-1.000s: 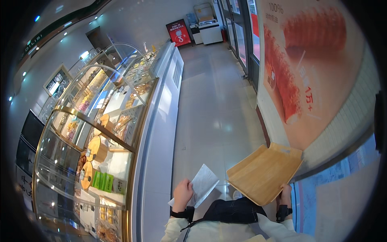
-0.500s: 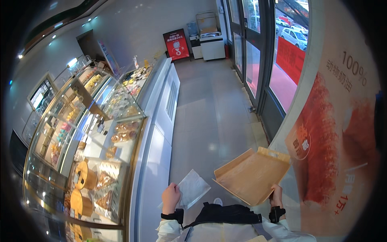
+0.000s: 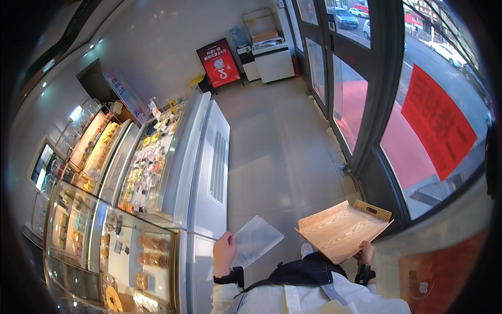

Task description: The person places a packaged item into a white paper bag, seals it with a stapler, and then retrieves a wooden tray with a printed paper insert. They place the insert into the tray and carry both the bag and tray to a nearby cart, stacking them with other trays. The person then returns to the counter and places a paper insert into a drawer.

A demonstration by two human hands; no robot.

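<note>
In front of my body at the lower middle, my left hand (image 3: 225, 250) pinches a translucent, pale bag or sheet (image 3: 258, 242) by its left edge. The film hangs above the floor, beside the white counter. To the right, my right hand (image 3: 365, 252) grips the near right edge of a light wooden tray (image 3: 342, 230) with raised sides and a slotted handle at its far right. The tray's wood-grain surface carries nothing and tilts a little. My right fingers are partly hidden under the tray. Both wrists wear black bands.
A glass display case (image 3: 112, 246) with packaged breads and a white chilled counter (image 3: 206, 157) line the left. Grey floor (image 3: 272, 152) runs ahead to a red sign (image 3: 219, 63) and a white cabinet (image 3: 275, 63). Dark-framed glass doors (image 3: 334, 78) stand along the right.
I have moved forward along the aisle; the display case and the wall poster slide back and the doors come closer. Both hands keep their holds, and the tray sits slightly further right.
</note>
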